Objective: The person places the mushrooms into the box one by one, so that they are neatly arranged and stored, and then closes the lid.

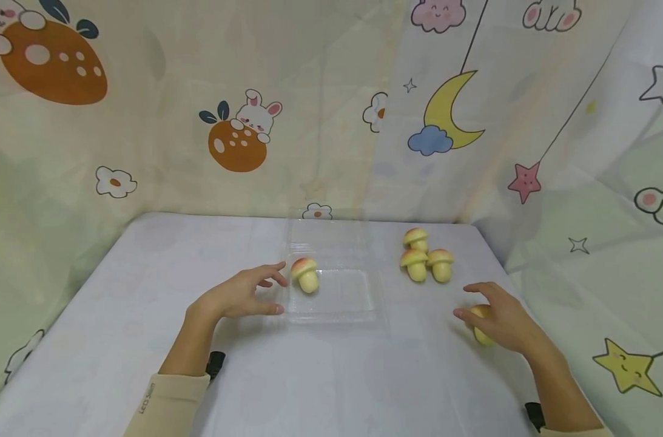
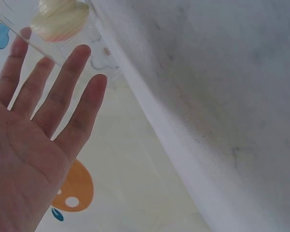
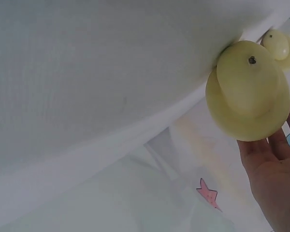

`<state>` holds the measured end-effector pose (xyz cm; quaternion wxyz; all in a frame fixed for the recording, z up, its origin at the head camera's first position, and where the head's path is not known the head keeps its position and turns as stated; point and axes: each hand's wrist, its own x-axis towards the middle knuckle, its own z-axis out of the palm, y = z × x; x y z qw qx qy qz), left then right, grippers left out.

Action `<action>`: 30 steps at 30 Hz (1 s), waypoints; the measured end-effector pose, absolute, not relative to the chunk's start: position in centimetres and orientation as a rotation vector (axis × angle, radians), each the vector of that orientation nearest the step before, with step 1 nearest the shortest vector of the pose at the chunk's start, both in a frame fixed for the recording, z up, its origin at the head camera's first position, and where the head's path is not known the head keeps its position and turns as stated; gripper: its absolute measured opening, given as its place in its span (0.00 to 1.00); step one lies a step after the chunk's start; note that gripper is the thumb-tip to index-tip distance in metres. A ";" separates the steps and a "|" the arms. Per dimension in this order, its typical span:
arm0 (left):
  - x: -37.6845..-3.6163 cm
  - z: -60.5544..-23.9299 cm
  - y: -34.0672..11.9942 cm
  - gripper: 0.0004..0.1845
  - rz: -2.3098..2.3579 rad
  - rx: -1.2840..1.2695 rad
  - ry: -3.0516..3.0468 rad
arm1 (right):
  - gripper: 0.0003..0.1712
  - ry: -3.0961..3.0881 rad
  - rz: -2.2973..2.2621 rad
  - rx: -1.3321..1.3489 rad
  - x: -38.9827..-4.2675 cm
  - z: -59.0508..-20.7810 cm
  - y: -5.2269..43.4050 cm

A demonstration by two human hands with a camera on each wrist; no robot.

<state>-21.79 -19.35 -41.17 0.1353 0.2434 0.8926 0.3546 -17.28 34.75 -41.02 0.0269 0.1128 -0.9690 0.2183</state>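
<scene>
In the head view, a clear plastic box (image 1: 342,297) with its lid raised at the back holds one toy mushroom (image 1: 307,280), red-tipped cap and pale yellow stem, at its left side. My left hand (image 1: 246,292) hovers at the box's left edge, fingers spread and nothing in them; the left wrist view shows the palm and straight fingers (image 2: 58,99). My right hand (image 1: 497,315) is over another mushroom (image 1: 483,334) at the right, thumb and forefinger apart. This mushroom (image 3: 249,92) stands before the fingers in the right wrist view; contact is unclear.
Three more mushrooms (image 1: 417,265) stand clustered right of the box, beyond my right hand. A white cloth (image 1: 331,376) covers the table. Patterned fabric (image 1: 331,121) hangs behind and along the sides.
</scene>
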 end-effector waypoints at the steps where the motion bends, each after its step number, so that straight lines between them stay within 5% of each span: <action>1: -21.8 -41.2 -19.4 0.32 1.028 0.705 2.581 | 0.38 -2.996 0.668 0.348 -17.2 -41.1 34.8; 30: -22.0 -41.6 -19.6 0.32 1.028 0.693 2.575 | 0.33 -3.085 0.562 0.341 -16.9 -41.8 37.4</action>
